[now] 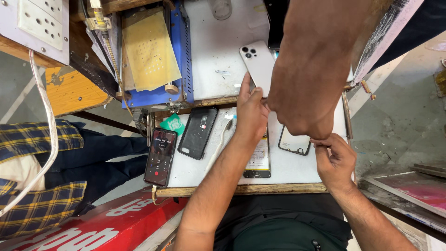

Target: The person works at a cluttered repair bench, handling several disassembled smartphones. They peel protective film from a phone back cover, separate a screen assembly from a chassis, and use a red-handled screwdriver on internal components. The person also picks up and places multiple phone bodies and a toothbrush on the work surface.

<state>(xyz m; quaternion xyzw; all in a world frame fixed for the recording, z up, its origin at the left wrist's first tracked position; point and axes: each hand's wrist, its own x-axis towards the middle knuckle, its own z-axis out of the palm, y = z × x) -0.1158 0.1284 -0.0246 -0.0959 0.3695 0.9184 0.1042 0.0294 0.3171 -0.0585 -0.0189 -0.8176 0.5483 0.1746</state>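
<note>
Left hand (251, 109): fingers grasp the white phone (258, 62), not yet opened. Right hand (335, 160): fingers pinched (contents untellable) just beside the clear frame (294, 143); 1 opened phone (259, 162) lies below on the tabletop (288, 174).

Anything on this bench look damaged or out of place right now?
Yes: an opened phone lies under the left hand with its insides exposed, and a black phone with a lit screen overhangs the table edge.
</note>
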